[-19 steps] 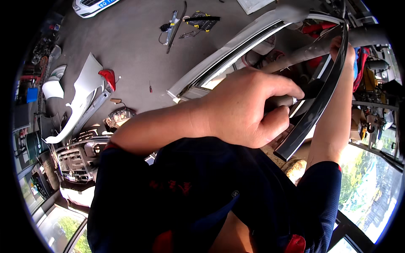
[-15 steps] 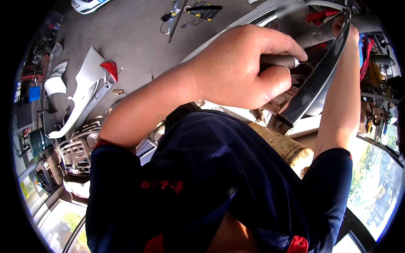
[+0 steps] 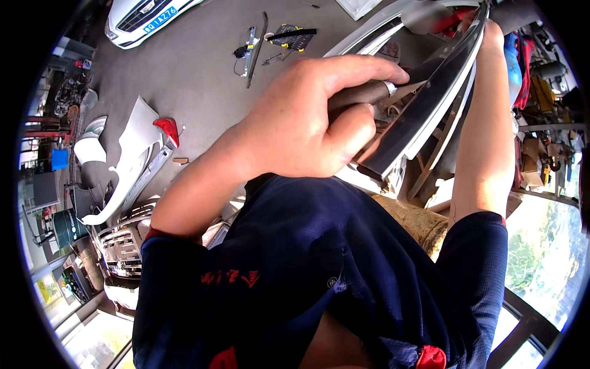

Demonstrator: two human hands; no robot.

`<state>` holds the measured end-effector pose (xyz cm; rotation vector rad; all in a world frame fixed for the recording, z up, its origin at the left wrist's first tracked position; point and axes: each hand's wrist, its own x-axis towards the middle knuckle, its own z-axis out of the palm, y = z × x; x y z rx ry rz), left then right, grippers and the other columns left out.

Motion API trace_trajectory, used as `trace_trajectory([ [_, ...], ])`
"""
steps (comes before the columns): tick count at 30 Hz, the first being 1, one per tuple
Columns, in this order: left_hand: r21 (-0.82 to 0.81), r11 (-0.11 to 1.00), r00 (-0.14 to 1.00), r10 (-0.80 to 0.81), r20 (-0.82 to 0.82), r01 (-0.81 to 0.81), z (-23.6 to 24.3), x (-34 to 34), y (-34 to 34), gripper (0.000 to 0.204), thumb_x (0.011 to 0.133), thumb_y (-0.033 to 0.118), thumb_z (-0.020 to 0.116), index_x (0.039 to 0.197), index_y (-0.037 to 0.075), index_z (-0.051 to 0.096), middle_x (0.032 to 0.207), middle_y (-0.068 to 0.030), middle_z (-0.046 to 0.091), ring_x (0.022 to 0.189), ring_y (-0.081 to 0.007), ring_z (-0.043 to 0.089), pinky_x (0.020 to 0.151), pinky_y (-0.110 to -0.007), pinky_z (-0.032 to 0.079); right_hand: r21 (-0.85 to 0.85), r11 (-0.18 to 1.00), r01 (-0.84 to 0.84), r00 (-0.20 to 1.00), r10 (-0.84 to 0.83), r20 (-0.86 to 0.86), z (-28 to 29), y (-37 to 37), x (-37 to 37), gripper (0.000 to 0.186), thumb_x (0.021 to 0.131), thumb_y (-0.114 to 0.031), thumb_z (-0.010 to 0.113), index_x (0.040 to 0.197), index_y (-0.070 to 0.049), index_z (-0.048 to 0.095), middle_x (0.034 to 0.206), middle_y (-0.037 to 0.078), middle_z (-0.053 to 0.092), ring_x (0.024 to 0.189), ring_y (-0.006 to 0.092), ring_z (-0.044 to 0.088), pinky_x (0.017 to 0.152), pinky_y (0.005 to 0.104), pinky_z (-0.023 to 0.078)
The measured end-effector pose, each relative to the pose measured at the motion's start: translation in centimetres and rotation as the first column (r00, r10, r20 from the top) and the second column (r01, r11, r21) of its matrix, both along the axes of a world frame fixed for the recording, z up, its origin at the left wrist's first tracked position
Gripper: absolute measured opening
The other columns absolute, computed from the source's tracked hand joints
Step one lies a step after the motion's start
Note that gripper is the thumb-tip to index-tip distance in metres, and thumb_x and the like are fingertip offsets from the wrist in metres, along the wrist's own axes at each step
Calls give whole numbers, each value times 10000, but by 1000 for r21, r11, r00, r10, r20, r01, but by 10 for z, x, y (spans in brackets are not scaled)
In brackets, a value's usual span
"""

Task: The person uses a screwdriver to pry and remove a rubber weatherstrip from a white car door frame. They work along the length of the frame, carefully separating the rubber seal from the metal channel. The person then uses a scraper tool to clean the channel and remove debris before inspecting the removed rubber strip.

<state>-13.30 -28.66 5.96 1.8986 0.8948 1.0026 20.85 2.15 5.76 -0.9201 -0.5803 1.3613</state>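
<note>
My left hand (image 3: 295, 126) is closed round a dark cylindrical tool handle (image 3: 356, 95) with a silvery collar near my fingertips, just left of a long glossy black curved strip (image 3: 393, 144). My right hand (image 3: 491, 34), at the upper right with my arm stretched out, grips the far end of that strip; its fingers are partly hidden behind it. The strip runs diagonally over a white car-body frame (image 3: 359, 37), with dark openings and other parts beneath it. My left hand hides much of the tool.
A white car front (image 3: 126, 27) is at upper left. White panels (image 3: 138, 123), a red lamp (image 3: 169, 129), a bumper with grille (image 3: 120, 246) and assorted metal parts lie on the floor. A tan cylinder (image 3: 412, 218) is beside my body. Cluttered shelving (image 3: 541, 160) lines the right.
My left hand and the tool have shifted up and leftward. My right hand has risen in view with the strip, which now sits further up and left. The whole view has also shifted slightly.
</note>
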Motion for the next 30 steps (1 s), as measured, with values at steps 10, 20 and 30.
trace_trajectory([
  [10, 252, 962, 977, -146, 158, 103, -33, 0, 26, 511, 757, -1, 504, 1244, -106, 619, 1172, -245, 696, 1088, -319, 701, 976, -351, 522, -20, 997, 79, 996, -78, 47, 3, -22, -6, 146, 980, -99, 422, 882, -31, 507, 739, 48, 512, 582, 150, 477, 471, 254, 383],
  [20, 158, 954, 929, -285, 237, 253, -63, -7, 62, 495, 778, 35, 500, 1240, -90, 629, 1173, -216, 701, 1100, -287, 687, 1000, -350, 506, 23, 997, 72, 993, -74, 96, -10, -24, -20, 160, 960, -95, 438, 833, -39, 517, 724, 35, 508, 554, 132, 464, 466, 243, 362],
  [30, -66, 974, 951, -198, 237, 219, -16, -3, 15, 482, 813, -26, 457, 1267, -90, 609, 1181, -236, 683, 1109, -287, 677, 982, -339, 502, 4, 994, 109, 994, -109, 20, -12, -33, -14, 141, 934, -81, 463, 806, -57, 515, 708, 19, 497, 565, 122, 468, 459, 241, 354],
])
